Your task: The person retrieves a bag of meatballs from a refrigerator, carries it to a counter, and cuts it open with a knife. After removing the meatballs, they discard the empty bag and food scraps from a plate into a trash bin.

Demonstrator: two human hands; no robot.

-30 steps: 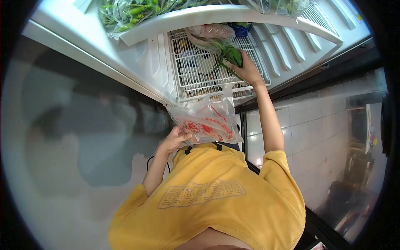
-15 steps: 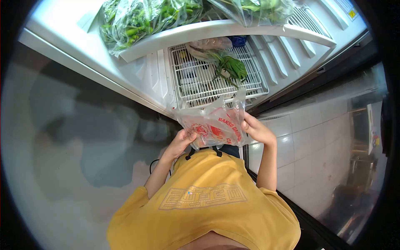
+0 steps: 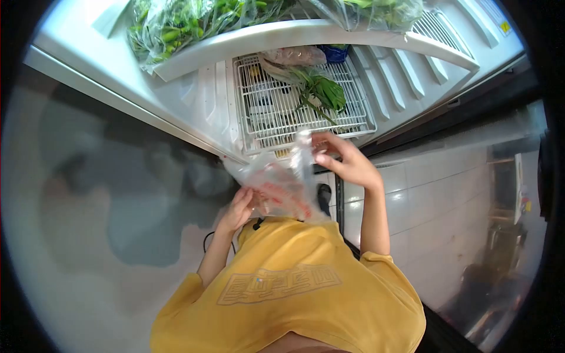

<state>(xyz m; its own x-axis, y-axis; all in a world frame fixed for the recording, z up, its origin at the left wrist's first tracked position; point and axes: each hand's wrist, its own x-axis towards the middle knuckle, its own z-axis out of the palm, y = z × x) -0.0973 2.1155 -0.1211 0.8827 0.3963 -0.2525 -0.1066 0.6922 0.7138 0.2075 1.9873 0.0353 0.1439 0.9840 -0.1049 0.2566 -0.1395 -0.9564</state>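
Plastic bag (image 3: 273, 191) hangs between the wearer's hands, in front of the yellow shirt (image 3: 282, 265) and just short of the wire shelf's (image 3: 353, 120) front edge. Bare bars lie left and right of the leafy greens (image 3: 326, 94); ribbed wall (image 3: 406, 88) bounds the right side, and the upper shelf's curved white rim (image 3: 329, 28) crosses above. The bag is translucent, creased, with blurred red print. The left hand's (image 3: 237, 209) fingers pinch its left side. The right hand's (image 3: 348, 166) fingers are parted and loosely curled beside its upper right edge; whether they touch it, I cannot tell.
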